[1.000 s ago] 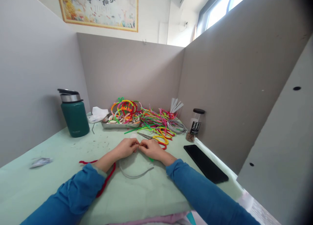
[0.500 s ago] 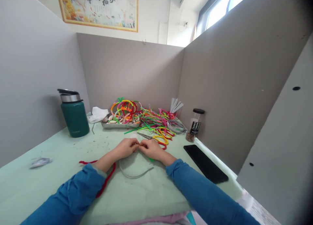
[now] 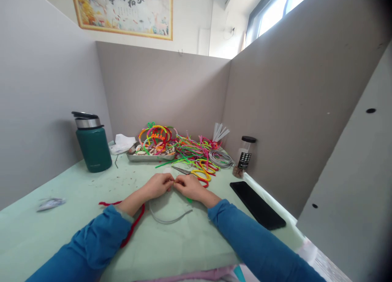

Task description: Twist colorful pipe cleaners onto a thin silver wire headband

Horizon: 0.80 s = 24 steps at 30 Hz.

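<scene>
My left hand and my right hand meet fingertip to fingertip over the middle of the table. Both are closed in a pinch, and whatever sits between the fingers is too small and hidden to name. A grey cord or wire curves across the cloth below them; its left end runs up near my left wrist. Under my left forearm lies a red pipe cleaner. A bit of green peeks out beneath my right hand. Scissors with yellow and red handles lie just beyond my right hand.
A metal tray of small pieces and bent pipe-cleaner shapes stands at the back, beside a heap of pipe cleaners and a grey coil. Left is a green bottle; right are a clear jar and black phone. Partitions surround the table.
</scene>
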{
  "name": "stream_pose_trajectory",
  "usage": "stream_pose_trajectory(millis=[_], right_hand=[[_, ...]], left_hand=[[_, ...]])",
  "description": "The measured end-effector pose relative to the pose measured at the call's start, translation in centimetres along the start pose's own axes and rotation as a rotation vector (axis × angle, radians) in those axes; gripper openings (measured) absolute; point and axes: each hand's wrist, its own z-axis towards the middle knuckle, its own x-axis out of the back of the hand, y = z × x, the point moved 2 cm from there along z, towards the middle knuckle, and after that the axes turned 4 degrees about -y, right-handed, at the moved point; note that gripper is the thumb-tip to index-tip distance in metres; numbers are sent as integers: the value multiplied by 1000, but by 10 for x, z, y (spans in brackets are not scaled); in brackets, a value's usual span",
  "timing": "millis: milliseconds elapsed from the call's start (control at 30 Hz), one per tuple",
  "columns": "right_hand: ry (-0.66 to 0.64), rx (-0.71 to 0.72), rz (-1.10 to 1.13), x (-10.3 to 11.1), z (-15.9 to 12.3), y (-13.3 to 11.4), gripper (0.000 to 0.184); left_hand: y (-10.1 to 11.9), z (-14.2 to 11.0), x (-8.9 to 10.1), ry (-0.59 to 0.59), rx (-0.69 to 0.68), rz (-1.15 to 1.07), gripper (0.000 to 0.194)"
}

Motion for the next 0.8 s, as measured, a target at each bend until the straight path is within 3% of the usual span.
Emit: stream_pose_trajectory(millis=[800], right_hand=[[-9,-1,-6,0,0,1,15]], left_hand=[[1,-1,0,6,0,-8,19]])
